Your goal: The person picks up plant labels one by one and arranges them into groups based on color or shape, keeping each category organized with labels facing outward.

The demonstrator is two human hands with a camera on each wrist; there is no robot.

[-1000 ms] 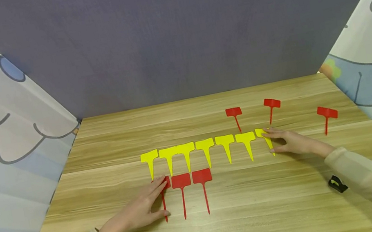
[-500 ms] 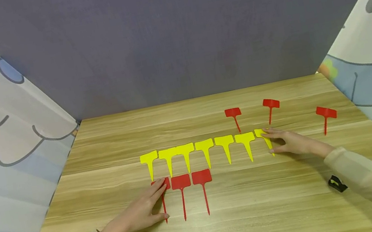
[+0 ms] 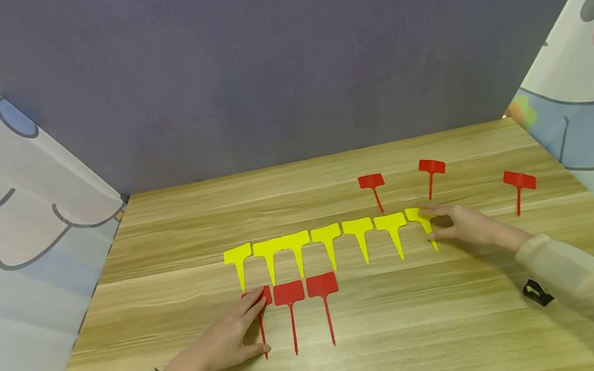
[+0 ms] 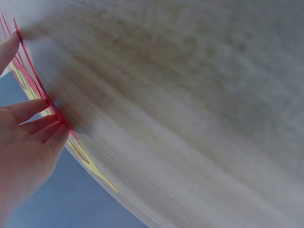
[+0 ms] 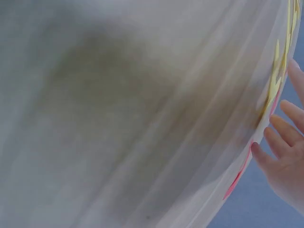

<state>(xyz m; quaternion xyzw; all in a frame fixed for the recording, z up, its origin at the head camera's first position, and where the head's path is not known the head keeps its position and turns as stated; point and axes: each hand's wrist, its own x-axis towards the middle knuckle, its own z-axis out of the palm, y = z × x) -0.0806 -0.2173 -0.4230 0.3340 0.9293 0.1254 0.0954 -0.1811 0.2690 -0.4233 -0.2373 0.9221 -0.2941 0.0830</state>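
Observation:
In the head view, several yellow T-shaped plant labels (image 3: 356,226) lie in a row across the wooden table. Closer to the person is a shorter row of three red plant labels (image 3: 322,284). My left hand (image 3: 223,339) rests with extended fingers on the leftmost red label (image 3: 261,328), thumb by the lower end of its stem. The fingers partly cover that label's head. My right hand (image 3: 466,226) is at the rightmost yellow label (image 3: 413,214), its fingertips overlapping the head and the thumb beside the stem. In the right wrist view the fingers are spread and loosely bent.
Three more red labels lie beyond the yellow row: one upright (image 3: 371,181), one tilted (image 3: 432,166) and one farther right (image 3: 519,180). A grey panel (image 3: 298,59) closes the table's back edge. Printed cartoon curtains (image 3: 24,194) stand at both sides.
The right thumb has lifted slightly off the stem of the rightmost yellow label. The left hand keeps its place on the red label, and the labels lie as before.

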